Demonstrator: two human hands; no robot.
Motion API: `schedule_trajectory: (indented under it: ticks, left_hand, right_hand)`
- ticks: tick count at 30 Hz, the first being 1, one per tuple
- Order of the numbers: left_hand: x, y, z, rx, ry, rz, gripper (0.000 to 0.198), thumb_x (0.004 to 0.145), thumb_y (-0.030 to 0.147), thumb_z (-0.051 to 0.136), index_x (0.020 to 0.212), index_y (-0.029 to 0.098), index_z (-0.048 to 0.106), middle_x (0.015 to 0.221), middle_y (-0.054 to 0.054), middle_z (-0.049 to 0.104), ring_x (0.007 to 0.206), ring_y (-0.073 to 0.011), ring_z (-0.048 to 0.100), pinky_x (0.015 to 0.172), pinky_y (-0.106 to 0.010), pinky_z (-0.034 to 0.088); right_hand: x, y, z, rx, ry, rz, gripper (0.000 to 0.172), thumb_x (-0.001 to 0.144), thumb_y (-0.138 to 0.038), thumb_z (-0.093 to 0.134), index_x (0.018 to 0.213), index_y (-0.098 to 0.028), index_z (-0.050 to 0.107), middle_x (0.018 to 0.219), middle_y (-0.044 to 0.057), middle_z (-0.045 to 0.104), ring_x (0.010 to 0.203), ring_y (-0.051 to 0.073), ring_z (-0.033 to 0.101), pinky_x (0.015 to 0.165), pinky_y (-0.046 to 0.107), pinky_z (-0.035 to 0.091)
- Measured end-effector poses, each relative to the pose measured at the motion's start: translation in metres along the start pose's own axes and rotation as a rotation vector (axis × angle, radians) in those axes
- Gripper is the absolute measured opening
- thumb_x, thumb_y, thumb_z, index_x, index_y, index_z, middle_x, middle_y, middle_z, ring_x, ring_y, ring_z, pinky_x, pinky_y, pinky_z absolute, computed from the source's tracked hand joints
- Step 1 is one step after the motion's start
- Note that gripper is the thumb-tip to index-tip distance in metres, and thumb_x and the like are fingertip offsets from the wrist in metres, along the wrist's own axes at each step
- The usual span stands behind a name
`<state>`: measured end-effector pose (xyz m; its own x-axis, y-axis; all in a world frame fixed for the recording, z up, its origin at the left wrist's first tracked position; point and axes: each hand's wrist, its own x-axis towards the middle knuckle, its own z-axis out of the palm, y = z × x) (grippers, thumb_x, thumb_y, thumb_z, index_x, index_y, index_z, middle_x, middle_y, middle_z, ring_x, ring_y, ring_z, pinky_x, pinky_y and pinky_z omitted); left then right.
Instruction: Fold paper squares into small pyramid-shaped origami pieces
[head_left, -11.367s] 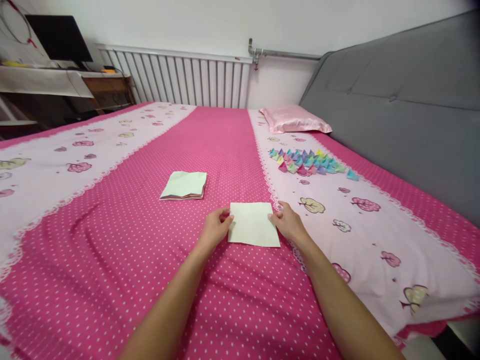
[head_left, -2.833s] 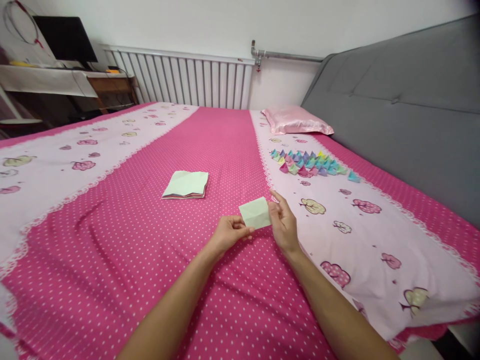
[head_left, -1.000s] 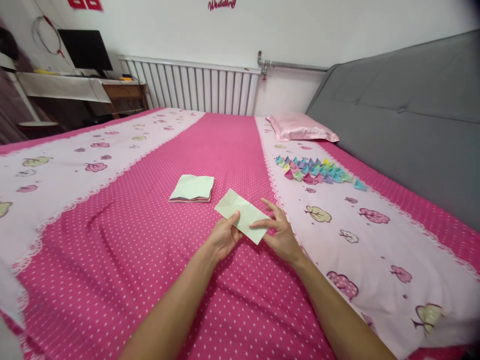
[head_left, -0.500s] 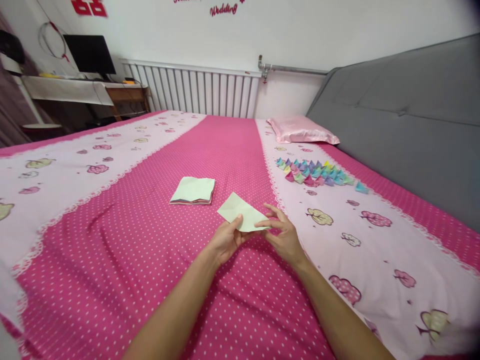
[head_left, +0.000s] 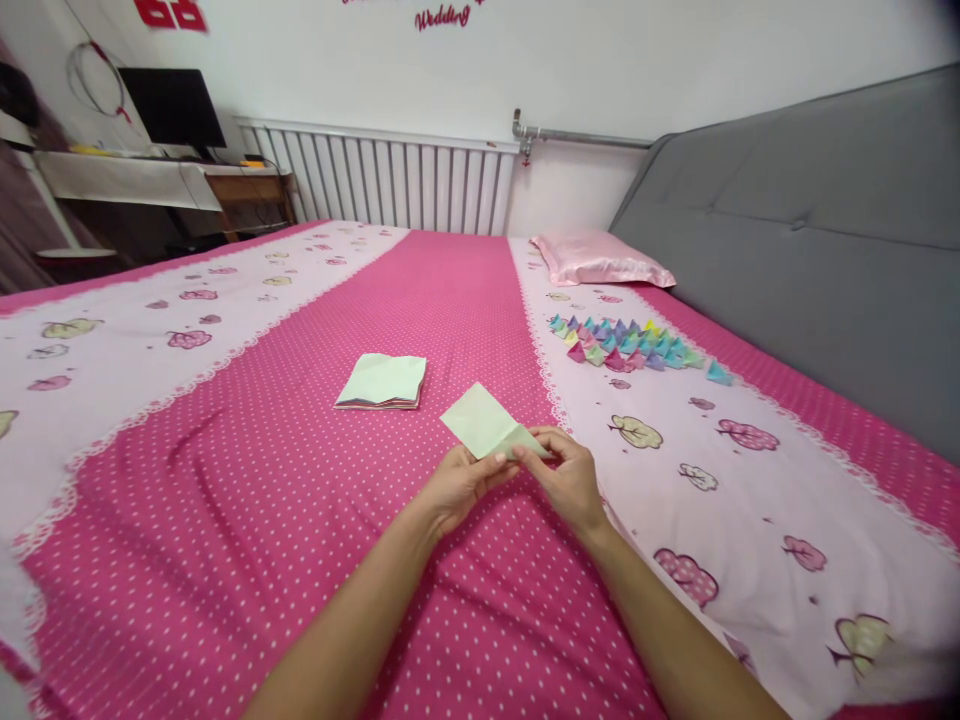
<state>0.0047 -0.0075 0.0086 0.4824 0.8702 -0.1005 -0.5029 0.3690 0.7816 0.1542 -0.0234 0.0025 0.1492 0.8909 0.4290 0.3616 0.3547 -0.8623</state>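
Observation:
Between my two hands is a pale green sheet of paper (head_left: pixel 480 420), partly folded, held just above the bed. My left hand (head_left: pixel 461 487) pinches its lower edge, thumb on top and fingers underneath. At the right corner, my right hand (head_left: pixel 566 478) grips the paper, its thumb pressing on the folded part close to my left thumb. The fingers behind the paper are partly hidden. Left of the sheet lies a stack of square paper (head_left: pixel 384 382), pale green on top with other colours showing at its edge.
Several small folded paper pieces (head_left: pixel 637 345) in many colours stand in rows on the right. Behind them are a pink pillow (head_left: pixel 600 262) and a grey headboard (head_left: pixel 810 190). A white radiator (head_left: pixel 382 180) lines the wall; a desk with a monitor (head_left: pixel 172 108) stands far left.
My right fingers, spread before, have closed on the paper's right corner, and the right thumb has come on top. My left thumb has shifted right along the lower edge. The view moved slightly.

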Motion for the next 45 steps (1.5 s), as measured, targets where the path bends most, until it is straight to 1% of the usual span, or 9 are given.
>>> schedule_trajectory:
  ticks: [3, 10, 15, 20, 23, 27, 32, 37, 45]
  left_hand:
    - [0.002, -0.003, -0.002, -0.017, -0.018, 0.002, 0.027, 0.07, 0.015, 0.07, 0.097, 0.011, 0.067, 0.102, -0.011, 0.068, 0.094, -0.0193, 0.063, 0.093, -0.032, 0.044]
    - [0.002, -0.003, 0.0, -0.014, 0.005, 0.009, 0.019, 0.072, 0.015, 0.067, 0.091, 0.009, 0.068, 0.097, -0.011, 0.069, 0.092, -0.019, 0.064, 0.094, -0.033, 0.044]
    - [0.001, 0.0, 0.004, -0.034, 0.063, -0.031, 0.015, 0.072, 0.012, 0.066, 0.086, 0.009, 0.069, 0.093, -0.01, 0.071, 0.087, -0.0175, 0.065, 0.092, -0.031, 0.046]
    - [0.003, -0.001, 0.002, -0.015, 0.083, -0.033, 0.018, 0.078, 0.02, 0.062, 0.09, 0.009, 0.069, 0.097, -0.012, 0.07, 0.086, -0.0174, 0.066, 0.087, -0.028, 0.048]
    - [0.006, -0.003, -0.003, 0.067, 0.155, -0.002, 0.025, 0.074, 0.027, 0.066, 0.091, 0.009, 0.069, 0.094, -0.013, 0.07, 0.079, -0.0162, 0.066, 0.079, -0.025, 0.05]
    - [0.008, -0.004, -0.008, 0.158, 0.261, 0.048, 0.028, 0.063, 0.03, 0.075, 0.081, 0.009, 0.071, 0.079, -0.01, 0.071, 0.064, -0.0115, 0.063, 0.065, -0.02, 0.048]
    - [0.007, -0.006, -0.006, 0.197, 0.283, 0.075, 0.025, 0.055, 0.028, 0.08, 0.069, 0.009, 0.07, 0.062, -0.005, 0.067, 0.052, -0.0071, 0.054, 0.054, -0.018, 0.041]
    - [0.006, -0.008, -0.004, 0.235, 0.29, 0.052, 0.022, 0.053, 0.025, 0.08, 0.064, 0.009, 0.069, 0.057, -0.005, 0.065, 0.05, -0.0078, 0.053, 0.052, -0.019, 0.041]
    - [0.005, -0.003, -0.005, 0.296, 0.273, 0.1, 0.021, 0.053, 0.021, 0.08, 0.067, 0.008, 0.069, 0.06, -0.007, 0.066, 0.049, -0.0094, 0.054, 0.049, -0.019, 0.041]
  right_hand:
    - [-0.001, 0.002, 0.001, 0.007, -0.006, 0.021, 0.02, 0.074, -0.035, 0.063, 0.071, -0.016, 0.064, 0.082, 0.005, 0.063, 0.081, 0.018, 0.059, 0.073, 0.03, 0.046]
    - [-0.002, 0.003, 0.003, 0.066, 0.034, 0.128, 0.025, 0.069, -0.038, 0.066, 0.068, -0.017, 0.054, 0.063, -0.003, 0.052, 0.057, 0.011, 0.049, 0.055, 0.023, 0.041]
    - [-0.001, 0.001, 0.005, 0.27, 0.065, 0.214, 0.037, 0.061, -0.039, 0.073, 0.079, -0.019, 0.049, 0.07, -0.002, 0.056, 0.066, 0.014, 0.058, 0.061, 0.025, 0.047]
    - [0.0, 0.003, 0.006, 0.387, 0.011, 0.32, 0.035, 0.061, -0.04, 0.073, 0.082, -0.016, 0.058, 0.074, 0.003, 0.065, 0.063, 0.014, 0.059, 0.06, 0.026, 0.047]
    - [0.0, 0.001, 0.005, 0.422, -0.002, 0.372, 0.033, 0.062, -0.038, 0.073, 0.083, -0.014, 0.064, 0.073, 0.003, 0.067, 0.055, 0.011, 0.056, 0.055, 0.024, 0.045]
    - [0.0, -0.001, 0.004, 0.431, -0.032, 0.378, 0.031, 0.063, -0.037, 0.073, 0.083, -0.014, 0.067, 0.072, 0.002, 0.068, 0.056, 0.011, 0.056, 0.057, 0.024, 0.045]
    - [-0.001, 0.0, 0.003, 0.411, -0.099, 0.372, 0.035, 0.059, -0.038, 0.075, 0.084, -0.015, 0.068, 0.078, 0.003, 0.07, 0.069, 0.018, 0.063, 0.066, 0.028, 0.048]
    - [-0.002, -0.001, 0.004, 0.297, -0.114, 0.346, 0.034, 0.058, -0.036, 0.075, 0.082, -0.014, 0.068, 0.074, 0.003, 0.069, 0.065, 0.018, 0.061, 0.06, 0.026, 0.047]
    - [0.001, -0.002, 0.001, 0.272, -0.177, 0.322, 0.044, 0.058, -0.037, 0.074, 0.093, -0.013, 0.063, 0.086, 0.008, 0.07, 0.073, 0.022, 0.065, 0.065, 0.031, 0.05]
